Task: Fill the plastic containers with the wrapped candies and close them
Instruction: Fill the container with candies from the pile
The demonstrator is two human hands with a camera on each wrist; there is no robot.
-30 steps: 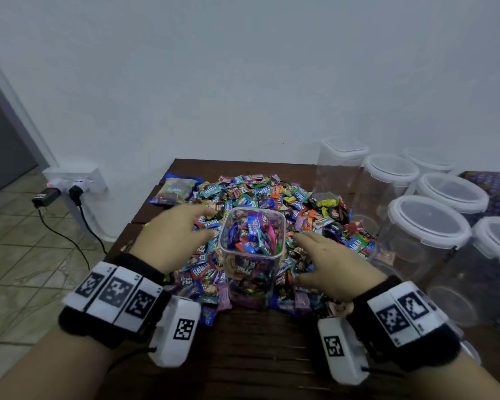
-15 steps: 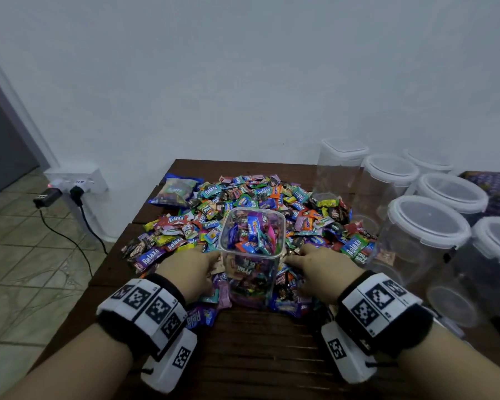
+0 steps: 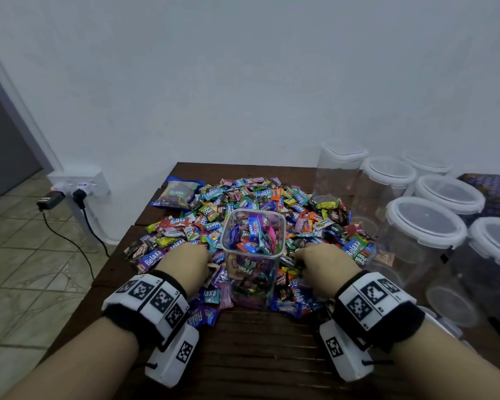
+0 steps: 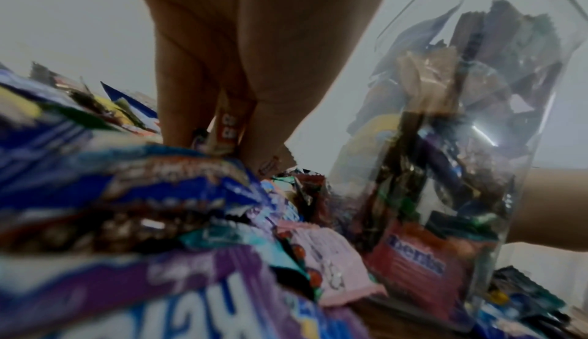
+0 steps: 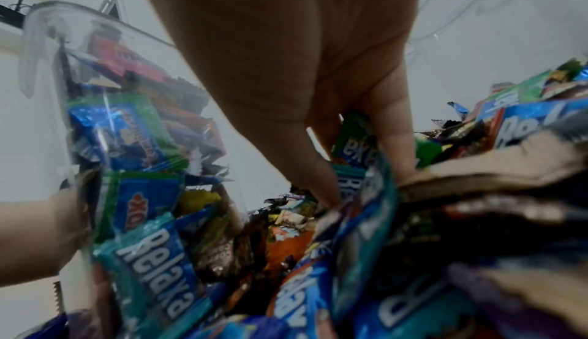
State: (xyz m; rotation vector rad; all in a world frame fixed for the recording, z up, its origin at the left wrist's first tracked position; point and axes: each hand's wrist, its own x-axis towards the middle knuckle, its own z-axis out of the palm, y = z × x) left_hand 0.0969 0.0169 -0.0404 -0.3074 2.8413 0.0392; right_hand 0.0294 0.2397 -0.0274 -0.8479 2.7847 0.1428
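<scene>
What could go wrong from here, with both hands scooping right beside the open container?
1. The open container is already heaped to its rim, so more candy may spill and a lid may not seat.
2. The left hand and right hand flank it closely; a careless lift could knock it over.
3. Each grip holds loose wrapped candies between curled fingers; some will likely drop on the way up.

I read this as a home room, plain domestic corner. Bare white wall (image 3: 243, 82), beige tiled floor (image 3: 26, 269), grey door (image 3: 0, 145) at left. White power strip (image 3: 80, 184) on the floor with plugs and black cables. Dark wooden slatted table (image 3: 257, 356) pushed against the wall.
</scene>
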